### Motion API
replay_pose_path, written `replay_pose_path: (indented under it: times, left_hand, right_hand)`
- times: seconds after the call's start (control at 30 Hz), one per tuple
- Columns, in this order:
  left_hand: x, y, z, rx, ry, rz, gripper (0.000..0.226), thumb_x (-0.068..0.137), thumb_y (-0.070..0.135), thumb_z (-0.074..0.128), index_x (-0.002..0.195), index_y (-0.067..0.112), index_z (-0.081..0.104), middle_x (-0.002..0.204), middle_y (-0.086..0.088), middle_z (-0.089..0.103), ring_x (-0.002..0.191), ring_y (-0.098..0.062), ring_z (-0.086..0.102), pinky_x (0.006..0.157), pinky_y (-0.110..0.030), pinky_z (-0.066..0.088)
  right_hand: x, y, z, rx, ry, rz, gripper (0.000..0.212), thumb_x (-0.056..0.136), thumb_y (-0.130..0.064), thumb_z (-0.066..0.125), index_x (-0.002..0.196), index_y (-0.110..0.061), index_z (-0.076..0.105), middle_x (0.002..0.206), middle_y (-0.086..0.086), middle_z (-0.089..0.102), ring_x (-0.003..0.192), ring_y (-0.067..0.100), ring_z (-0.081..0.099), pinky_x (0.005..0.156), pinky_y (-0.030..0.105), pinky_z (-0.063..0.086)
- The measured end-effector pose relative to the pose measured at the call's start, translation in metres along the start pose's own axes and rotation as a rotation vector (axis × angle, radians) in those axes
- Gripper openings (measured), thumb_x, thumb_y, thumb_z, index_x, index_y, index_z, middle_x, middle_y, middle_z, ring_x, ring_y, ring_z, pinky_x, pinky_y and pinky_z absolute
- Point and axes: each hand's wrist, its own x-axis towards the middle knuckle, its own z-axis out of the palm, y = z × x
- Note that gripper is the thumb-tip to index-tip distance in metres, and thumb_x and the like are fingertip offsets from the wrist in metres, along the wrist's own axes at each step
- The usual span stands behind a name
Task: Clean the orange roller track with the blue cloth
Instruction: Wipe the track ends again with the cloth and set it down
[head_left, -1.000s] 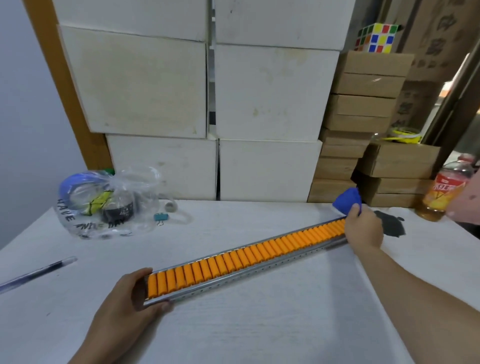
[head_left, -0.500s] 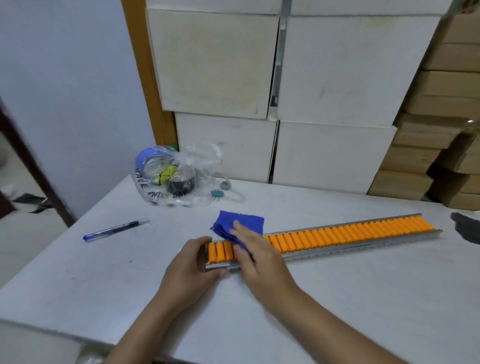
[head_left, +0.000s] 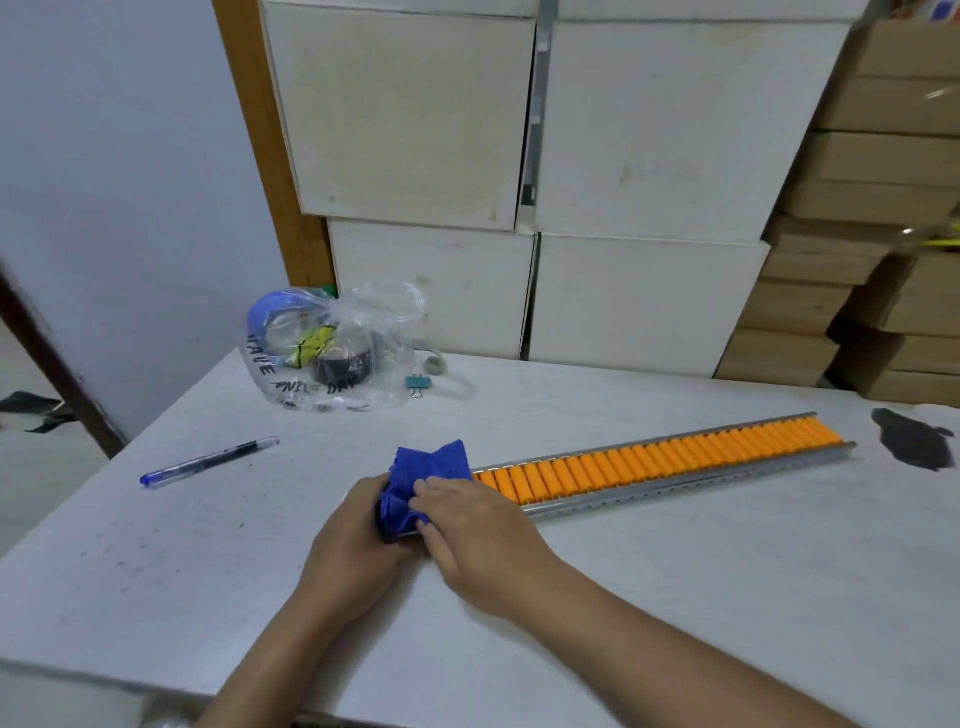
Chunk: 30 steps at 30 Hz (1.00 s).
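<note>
Orange roller track lies diagonally on the white table, near end at the hands, far end running up to the right toward a black smudge-like item on the tabletop. Blue cloth is bunched over the track's near end, covering the first rollers; the rest of the rollers are bare. Right hand sits on top of the cloth, fingers together and curled, pressing it down onto the track, fingertips digging into the fabric. Left hand cups the near end of the track from the left, fingers wrapped around the end and partly under the cloth; its fingertips are hidden, so exact grip can't be told. Blue pen lies to the left on the table, well apart. Clear plastic bag with tape rolls sits at the back, a small binder clip just beside it. White boxes and cardboard boxes are stacked behind.
</note>
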Motion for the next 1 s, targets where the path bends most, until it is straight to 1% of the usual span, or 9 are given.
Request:
replay_pose_path:
  times: [0.07, 0.13, 0.2, 0.3, 0.4, 0.6, 0.7, 0.83, 1.0]
  left_hand:
    - [0.0, 0.0, -0.001, -0.007, -0.001, 0.014, 0.055, 0.049, 0.045, 0.078, 0.098, 0.053, 0.054, 0.101, 0.019, 0.064, 0.092, 0.003, 0.061, 0.081, -0.031, 0.05]
    - [0.001, -0.005, -0.001, 0.018, 0.014, 0.014, 0.066, 0.046, 0.047, 0.082, 0.101, 0.056, 0.049, 0.108, 0.024, 0.059, 0.1, 0.007, 0.057, 0.087, -0.029, 0.047]
    - [0.001, -0.007, -0.001, 0.059, 0.017, 0.018, 0.073, 0.049, 0.039, 0.085, 0.109, 0.051, 0.044, 0.111, 0.027, 0.054, 0.105, 0.006, 0.054, 0.089, -0.028, 0.045]
    - [0.002, -0.006, 0.0, 0.095, 0.039, 0.039, 0.075, 0.055, 0.032, 0.086, 0.12, 0.038, 0.048, 0.109, 0.031, 0.05, 0.103, 0.001, 0.054, 0.084, -0.025, 0.042]
    - [0.002, -0.005, 0.001, 0.115, 0.054, 0.066, 0.075, 0.057, 0.031, 0.086, 0.123, 0.033, 0.05, 0.108, 0.027, 0.052, 0.102, -0.003, 0.053, 0.082, -0.026, 0.04]
    - [0.001, -0.006, 0.001, 0.12, 0.057, 0.074, 0.074, 0.058, 0.03, 0.086, 0.123, 0.032, 0.05, 0.11, 0.014, 0.055, 0.102, -0.008, 0.053, 0.082, -0.03, 0.041]
    - [0.002, -0.005, 0.002, 0.111, 0.062, 0.075, 0.074, 0.057, 0.028, 0.086, 0.122, 0.031, 0.051, 0.109, 0.013, 0.056, 0.101, -0.009, 0.054, 0.082, -0.031, 0.04]
    - [0.002, -0.005, 0.002, 0.116, 0.062, 0.085, 0.073, 0.056, 0.028, 0.087, 0.121, 0.03, 0.052, 0.109, 0.011, 0.056, 0.1, -0.01, 0.053, 0.08, -0.031, 0.04]
    - [0.003, -0.007, 0.001, 0.144, 0.051, 0.075, 0.075, 0.057, 0.033, 0.087, 0.122, 0.03, 0.051, 0.111, 0.01, 0.057, 0.101, -0.011, 0.053, 0.081, -0.032, 0.041]
  right_hand:
    - [-0.005, 0.007, -0.007, -0.006, -0.002, 0.038, 0.031, 0.087, -0.025, 0.044, 0.099, -0.012, 0.069, 0.1, 0.004, 0.071, 0.094, 0.02, 0.064, 0.081, 0.032, 0.053]
    - [-0.012, 0.017, -0.013, 0.004, -0.004, 0.091, 0.03, 0.087, -0.025, 0.046, 0.101, -0.011, 0.068, 0.103, 0.004, 0.071, 0.096, 0.02, 0.065, 0.083, 0.032, 0.052]
    - [-0.021, 0.029, -0.018, -0.003, 0.016, 0.136, 0.033, 0.088, -0.027, 0.044, 0.104, -0.012, 0.068, 0.107, 0.004, 0.07, 0.102, 0.02, 0.064, 0.089, 0.031, 0.05]
    - [-0.037, 0.049, -0.027, -0.036, 0.037, 0.206, 0.041, 0.089, -0.033, 0.038, 0.111, -0.013, 0.067, 0.119, 0.003, 0.067, 0.114, 0.017, 0.059, 0.098, 0.028, 0.04]
    - [-0.053, 0.072, -0.038, -0.056, 0.043, 0.296, 0.039, 0.092, -0.032, 0.042, 0.119, -0.014, 0.063, 0.128, 0.003, 0.061, 0.122, 0.017, 0.053, 0.103, 0.029, 0.038]
    - [-0.085, 0.123, -0.065, -0.139, 0.089, 0.468, 0.033, 0.094, -0.021, 0.054, 0.126, -0.012, 0.059, 0.132, 0.004, 0.058, 0.125, 0.018, 0.05, 0.102, 0.026, 0.033]
    - [-0.098, 0.152, -0.082, -0.193, 0.104, 0.589, 0.035, 0.095, -0.022, 0.051, 0.128, -0.011, 0.057, 0.134, 0.004, 0.057, 0.126, 0.017, 0.048, 0.101, 0.026, 0.035]
    - [-0.113, 0.191, -0.105, -0.248, 0.145, 0.768, 0.038, 0.097, -0.023, 0.046, 0.132, -0.009, 0.053, 0.137, 0.008, 0.053, 0.128, 0.021, 0.046, 0.1, 0.035, 0.04]
    - [-0.122, 0.232, -0.134, -0.304, 0.157, 1.01, 0.041, 0.1, -0.025, 0.038, 0.135, -0.005, 0.046, 0.142, 0.012, 0.047, 0.131, 0.025, 0.043, 0.102, 0.038, 0.037]
